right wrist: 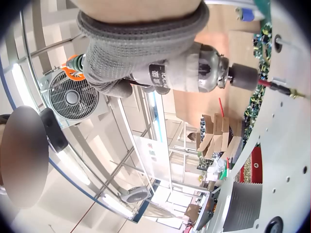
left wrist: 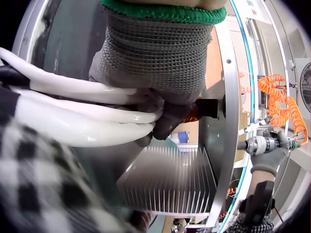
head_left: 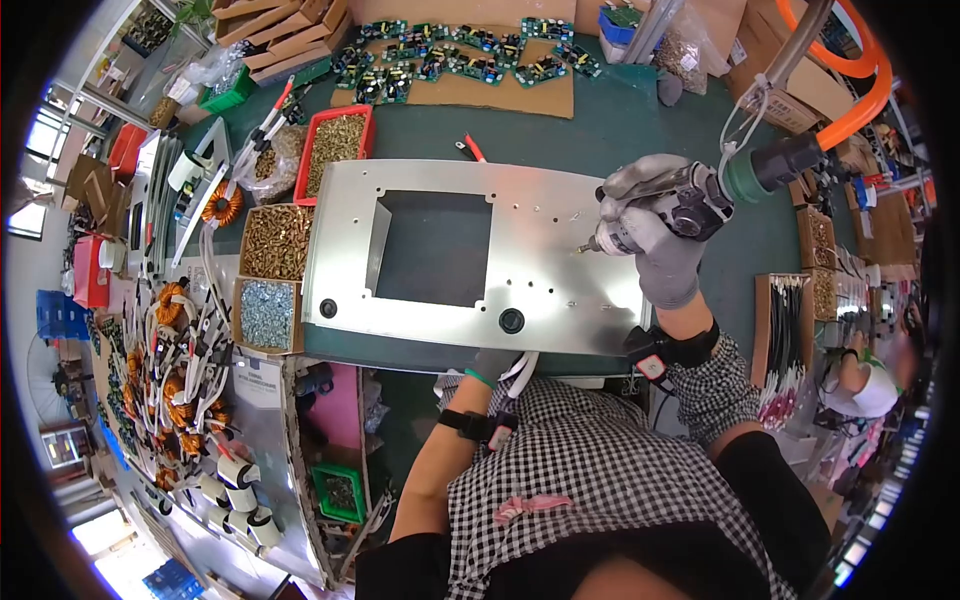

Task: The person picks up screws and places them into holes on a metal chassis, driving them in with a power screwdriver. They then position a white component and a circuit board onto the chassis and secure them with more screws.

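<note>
My gloved right hand (head_left: 665, 245) grips a pneumatic screwdriver (right wrist: 182, 73). A brass screw (right wrist: 295, 94) sits at the tip of its bit, right at the face of a silver metal panel (head_left: 415, 325). The panel has a large rectangular cutout, small holes and two black grommets. Mostly hidden by the panel in the head view, my gloved left hand (left wrist: 153, 58) is curled round white-sleeved cables (left wrist: 92, 127) in the left wrist view. Beside its fingers, partly covered, shows a copper coil (left wrist: 193, 114). A finned metal heat sink (left wrist: 167, 184) lies beyond them.
Left of the panel stand a red bin of screws (head_left: 338, 140), a box of brass fasteners (head_left: 276, 240) and a box of silver hardware (head_left: 267, 312). Circuit boards (head_left: 470, 50) lie on cardboard behind. An orange air hose (head_left: 850, 125) hangs at right, above bundled black cables (head_left: 785, 335).
</note>
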A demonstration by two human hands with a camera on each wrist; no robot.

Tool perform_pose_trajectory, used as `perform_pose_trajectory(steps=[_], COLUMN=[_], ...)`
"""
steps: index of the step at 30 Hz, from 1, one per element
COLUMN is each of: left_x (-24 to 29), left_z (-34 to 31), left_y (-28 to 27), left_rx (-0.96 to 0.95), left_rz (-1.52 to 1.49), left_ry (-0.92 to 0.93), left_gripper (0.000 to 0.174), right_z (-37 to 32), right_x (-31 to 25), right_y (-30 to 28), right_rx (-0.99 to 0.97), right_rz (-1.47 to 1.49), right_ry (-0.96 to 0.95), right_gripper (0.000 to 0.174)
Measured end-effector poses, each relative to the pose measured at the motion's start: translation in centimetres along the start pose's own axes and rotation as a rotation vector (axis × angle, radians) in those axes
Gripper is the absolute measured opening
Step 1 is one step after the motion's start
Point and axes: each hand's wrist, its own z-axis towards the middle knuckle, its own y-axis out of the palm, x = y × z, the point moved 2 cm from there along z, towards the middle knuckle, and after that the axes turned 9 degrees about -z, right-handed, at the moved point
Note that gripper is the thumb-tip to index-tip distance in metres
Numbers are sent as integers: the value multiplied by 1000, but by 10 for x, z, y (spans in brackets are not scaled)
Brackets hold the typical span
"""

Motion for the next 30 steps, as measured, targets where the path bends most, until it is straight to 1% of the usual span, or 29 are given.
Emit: perform_pose_trajectory(steps=[3,10,13,16,22,25,27,30], left_x=[8,15,17,16,19,20,21,23], left_z=[14,20,20,19,16,15,14,10], left_y=[9,8,6,6,3,3,3,0], left_rx=[2,-10,-12,-13,-9,-10,-10,-14], left_rz=[46,82,88,96,104,108,106,105], left_ry=[-19,-48,-61,-70,-79,-83,-82,-89], left_gripper=[30,30,30,30,29,29,29,29], right_z=[-3,-8,-10,-17,-20,-19,-19,-20], right_x=[2,2,1,3,6,7,6,7], right_y=[-4,-9,-4,-8,-8,-11,-11,-12], right_rx=[-12,-21,-13,-65,-95,-127,-115,-99], right_rz=[19,8,11,-52,-45,-106,-96,-122], right_ry=[14,-85,-162,-117,-69,-75,-104,-95], right_gripper=[37,37,37,38,38,39,39,39])
